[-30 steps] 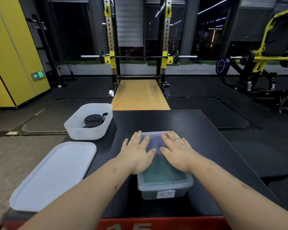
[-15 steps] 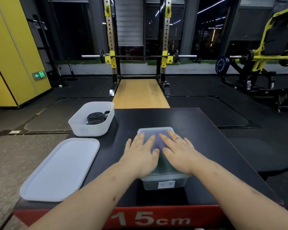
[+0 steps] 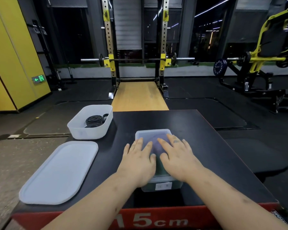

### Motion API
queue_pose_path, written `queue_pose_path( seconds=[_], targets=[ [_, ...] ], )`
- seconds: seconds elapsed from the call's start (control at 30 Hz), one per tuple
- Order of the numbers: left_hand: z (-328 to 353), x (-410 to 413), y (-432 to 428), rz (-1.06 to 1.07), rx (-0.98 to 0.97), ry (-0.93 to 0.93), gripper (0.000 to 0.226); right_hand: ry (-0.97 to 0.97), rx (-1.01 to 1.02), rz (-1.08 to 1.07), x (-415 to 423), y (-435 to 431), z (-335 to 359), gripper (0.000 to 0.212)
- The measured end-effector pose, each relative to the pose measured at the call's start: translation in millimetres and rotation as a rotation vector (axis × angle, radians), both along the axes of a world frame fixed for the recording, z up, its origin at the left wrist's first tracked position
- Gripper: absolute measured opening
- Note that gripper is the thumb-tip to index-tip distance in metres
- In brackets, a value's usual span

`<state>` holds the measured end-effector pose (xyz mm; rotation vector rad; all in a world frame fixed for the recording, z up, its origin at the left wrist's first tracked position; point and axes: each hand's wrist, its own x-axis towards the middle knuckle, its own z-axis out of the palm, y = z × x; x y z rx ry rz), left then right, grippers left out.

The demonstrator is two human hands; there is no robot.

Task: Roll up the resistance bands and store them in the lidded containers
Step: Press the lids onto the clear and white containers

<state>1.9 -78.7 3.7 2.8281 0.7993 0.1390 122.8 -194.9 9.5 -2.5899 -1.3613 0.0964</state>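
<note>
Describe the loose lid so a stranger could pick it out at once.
Find the black-topped platform with a red front edge marked 15cm. At its near left lies a flat white lid, just in front of the open container of rolled black bands. Unlike the fitted lid under the left hand and right hand, it sits on no container and nothing touches it.

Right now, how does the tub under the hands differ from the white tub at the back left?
Lid: the near tub is closed; the white tub is open, a loose lid near it. The left hand and right hand press flat on the near tub; nothing touches the white tub. Both are rounded plastic tubs on the black platform.
</note>
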Motion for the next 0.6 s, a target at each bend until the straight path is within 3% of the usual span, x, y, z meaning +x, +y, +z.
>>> queue_pose_path(
  seconds=[0.17,0.27,0.33,0.43,0.6],
  targets=[
    [-2.3,-9.9,-14.6,0.009,-0.039,-0.042,0.058,-0.029,-0.014,-0.018,-19.2,-9.0,-0.2,0.065],
    [-13.1,-11.1,-20.2,0.024,-0.044,-0.07,0.058,-0.063,-0.03,-0.027,-25.6,-9.6,-8.0,0.089],
    [-16.7,-10.2,-19.4,0.037,-0.044,-0.096,0.059,-0.072,-0.015,-0.04,-24.3,-8.9,-11.0,0.094],
    [-18.2,-9.6,-19.2,0.032,-0.048,-0.087,0.059,-0.071,-0.018,-0.035,-24.1,-10.5,-14.1,0.09],
    [-11.4,-11.2,-8.4,0.022,-0.093,-0.003,0.063,0.045,0.028,0.01,-12.3,-13.7,-8.6,0.063]
  ],
)
